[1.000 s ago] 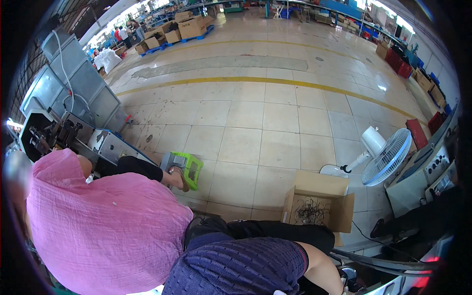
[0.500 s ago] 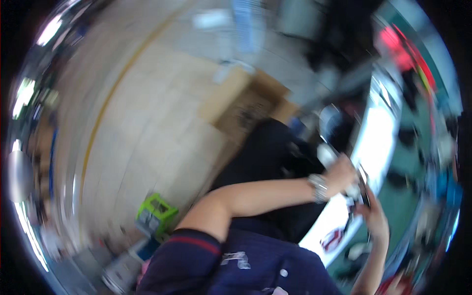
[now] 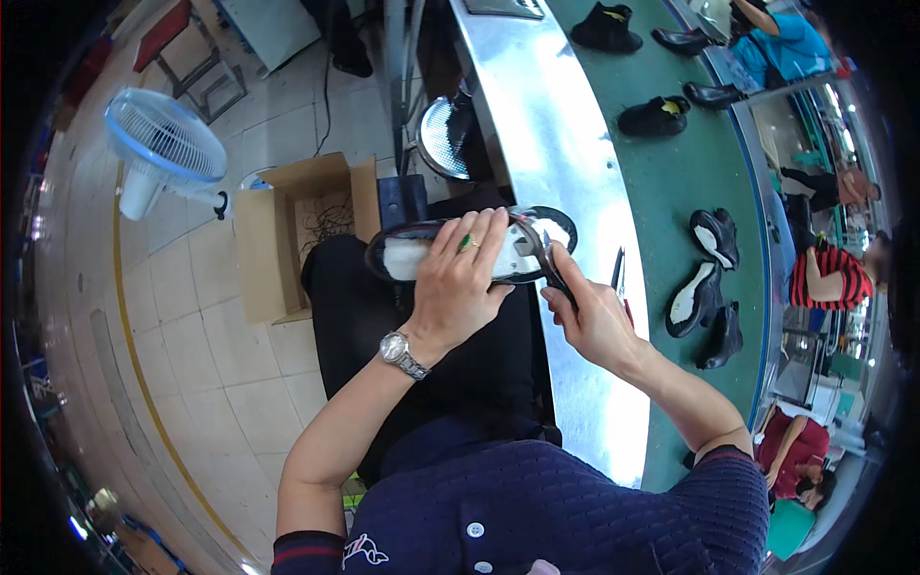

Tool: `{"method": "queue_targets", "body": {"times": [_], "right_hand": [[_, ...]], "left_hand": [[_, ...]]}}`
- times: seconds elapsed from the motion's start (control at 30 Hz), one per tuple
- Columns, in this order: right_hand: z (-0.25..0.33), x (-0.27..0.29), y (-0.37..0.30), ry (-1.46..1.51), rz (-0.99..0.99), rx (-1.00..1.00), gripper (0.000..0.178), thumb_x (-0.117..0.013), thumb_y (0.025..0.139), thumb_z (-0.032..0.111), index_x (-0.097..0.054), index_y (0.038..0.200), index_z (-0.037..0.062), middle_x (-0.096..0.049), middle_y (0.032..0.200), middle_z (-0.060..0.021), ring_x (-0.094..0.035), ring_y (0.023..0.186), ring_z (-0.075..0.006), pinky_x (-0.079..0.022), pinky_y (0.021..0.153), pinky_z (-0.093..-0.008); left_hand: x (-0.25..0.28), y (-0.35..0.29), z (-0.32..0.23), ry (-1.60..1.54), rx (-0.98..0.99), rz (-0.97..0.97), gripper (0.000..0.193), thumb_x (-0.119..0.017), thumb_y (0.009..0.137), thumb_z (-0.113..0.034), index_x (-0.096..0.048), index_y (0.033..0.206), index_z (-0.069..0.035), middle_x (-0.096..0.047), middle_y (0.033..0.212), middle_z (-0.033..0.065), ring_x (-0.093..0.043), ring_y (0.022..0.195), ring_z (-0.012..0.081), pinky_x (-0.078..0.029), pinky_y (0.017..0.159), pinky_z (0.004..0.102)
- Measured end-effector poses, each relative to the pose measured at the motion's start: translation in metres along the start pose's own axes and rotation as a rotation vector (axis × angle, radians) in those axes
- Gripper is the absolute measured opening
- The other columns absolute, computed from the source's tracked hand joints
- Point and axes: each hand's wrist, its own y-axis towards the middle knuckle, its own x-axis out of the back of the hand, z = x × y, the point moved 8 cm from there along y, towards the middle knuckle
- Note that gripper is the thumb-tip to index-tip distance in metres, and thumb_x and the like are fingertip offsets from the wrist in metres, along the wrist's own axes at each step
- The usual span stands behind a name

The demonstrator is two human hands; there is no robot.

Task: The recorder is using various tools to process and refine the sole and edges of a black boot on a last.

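A shoe upper (image 3: 407, 257) with a black edge and a white underside lies bottom up across my lap, beside the metal bench. My left hand (image 3: 460, 273) is closed over it, fingers lying across the white underside and thumb at the near edge. In my right hand (image 3: 592, 311) are dark-handled pincers (image 3: 556, 268), gripped in closed fingers. Their curved head meets the underside near the shoe's right end; the jaw tips are hard to make out.
The shiny metal bench (image 3: 585, 172) bears a red-handled tool (image 3: 621, 278). Beyond it runs a green conveyor (image 3: 652, 182) with several black shoes (image 3: 704, 297). A cardboard box (image 3: 268, 240) with wiry scraps and a fan (image 3: 168, 144) stand left. Several people sit far right.
My view has turned and steadied from a blur. Both hands now appear nearer the middle, over my lap, with the left hand laid across the shoe and the pincers against it.
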Motion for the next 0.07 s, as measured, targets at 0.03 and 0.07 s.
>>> {"method": "queue_targets", "body": {"times": [0.03,0.07], "right_hand": [[-0.0026,-0.0004,-0.0001,-0.049,0.026,-0.016,0.059,-0.059,0.094,0.013,-0.031,0.145,0.0047,-0.065,0.082,-0.0281,-0.063,0.066,-0.0467,-0.050,0.060,-0.0491],[-0.0051,-0.0005,0.0011,-0.097,0.056,-0.028,0.060,-0.059,0.094,0.014,-0.031,0.145,0.0054,-0.066,0.084,-0.0278,-0.063,0.067,-0.0470,-0.050,0.060,-0.0495]], "left_hand": [[-0.0006,-0.0013,0.0010,0.015,-0.018,-0.017,0.085,-0.084,0.060,-0.013,-0.047,0.136,0.003,-0.059,0.126,0.0177,-0.055,0.119,0.0316,-0.038,0.107,0.0406],[-0.0021,-0.0021,0.0036,0.034,-0.019,-0.008,0.084,-0.085,0.062,-0.015,-0.049,0.136,0.001,-0.058,0.130,0.0165,-0.053,0.123,0.0278,-0.039,0.107,0.0396]]}}
